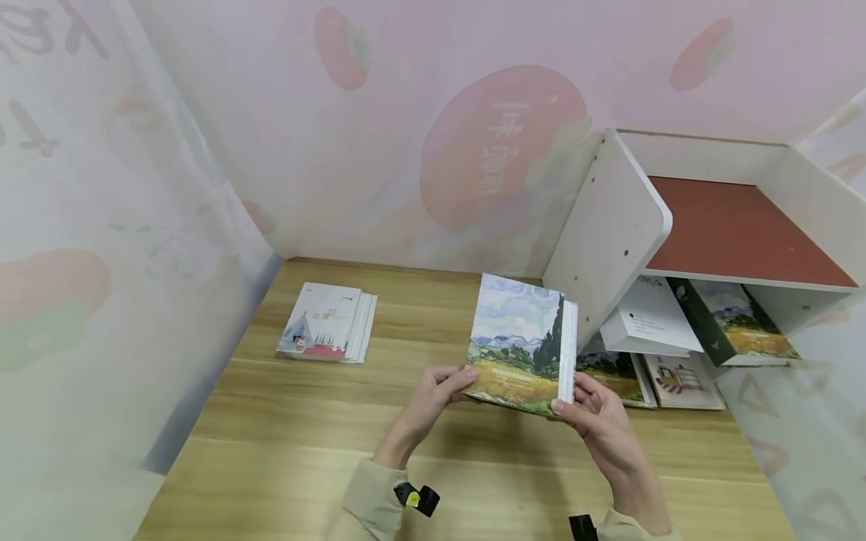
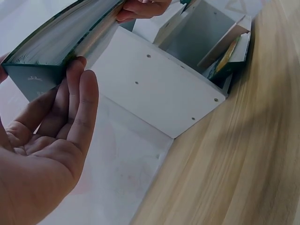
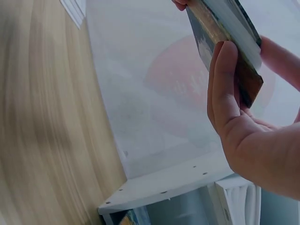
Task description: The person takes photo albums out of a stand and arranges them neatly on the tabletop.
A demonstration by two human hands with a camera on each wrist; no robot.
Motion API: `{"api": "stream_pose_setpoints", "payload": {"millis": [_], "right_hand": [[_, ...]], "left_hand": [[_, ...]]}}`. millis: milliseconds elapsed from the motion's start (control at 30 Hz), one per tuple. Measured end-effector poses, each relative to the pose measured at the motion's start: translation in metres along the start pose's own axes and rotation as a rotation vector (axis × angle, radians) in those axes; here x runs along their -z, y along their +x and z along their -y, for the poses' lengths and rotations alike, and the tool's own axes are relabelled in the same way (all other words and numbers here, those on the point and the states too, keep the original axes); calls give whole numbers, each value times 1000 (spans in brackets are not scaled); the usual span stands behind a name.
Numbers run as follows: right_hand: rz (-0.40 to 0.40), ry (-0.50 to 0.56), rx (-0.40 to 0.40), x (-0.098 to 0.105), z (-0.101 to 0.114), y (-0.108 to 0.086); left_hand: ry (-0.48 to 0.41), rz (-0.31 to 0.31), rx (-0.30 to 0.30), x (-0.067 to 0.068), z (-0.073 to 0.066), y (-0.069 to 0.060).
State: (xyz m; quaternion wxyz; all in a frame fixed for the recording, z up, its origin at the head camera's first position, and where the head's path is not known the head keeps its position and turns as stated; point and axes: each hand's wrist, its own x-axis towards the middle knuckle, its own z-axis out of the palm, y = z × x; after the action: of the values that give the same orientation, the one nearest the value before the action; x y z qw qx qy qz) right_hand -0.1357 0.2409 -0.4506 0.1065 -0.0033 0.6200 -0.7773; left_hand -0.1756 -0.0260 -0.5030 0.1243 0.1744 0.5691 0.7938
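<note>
Both hands hold a photo album (image 1: 514, 338) with a painted landscape cover above the table. My left hand (image 1: 436, 391) grips its lower left corner, thumb on the cover and fingers beneath. At the lower right corner, my right hand (image 1: 602, 421) pinches it, thumb on top. A white strip runs along the album's right side; whether it belongs to a second book I cannot tell. In the left wrist view the album's dark green spine (image 2: 37, 79) faces the left palm. The right wrist view shows right fingers (image 3: 226, 70) against the album's underside.
A small stack of white books (image 1: 325, 323) lies at the table's (image 1: 284, 436) back left. To the right stands a white shelf unit (image 1: 602, 218) with a red-brown board (image 1: 737, 225). Beneath that board are a white box-like book (image 1: 649, 319), a green-spined album (image 1: 737, 323) and other books.
</note>
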Motion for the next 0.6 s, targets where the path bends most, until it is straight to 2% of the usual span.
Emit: {"api": "stream_pose_setpoints", "payload": {"millis": [367,600], "right_hand": [[-40,-7,-95,-9,-12,11],[-29,12,-121,-10,-17,19]], "left_hand": [[-46,-66,80,10,8,-6],[-32,-102,84,17,10,-6]]}}
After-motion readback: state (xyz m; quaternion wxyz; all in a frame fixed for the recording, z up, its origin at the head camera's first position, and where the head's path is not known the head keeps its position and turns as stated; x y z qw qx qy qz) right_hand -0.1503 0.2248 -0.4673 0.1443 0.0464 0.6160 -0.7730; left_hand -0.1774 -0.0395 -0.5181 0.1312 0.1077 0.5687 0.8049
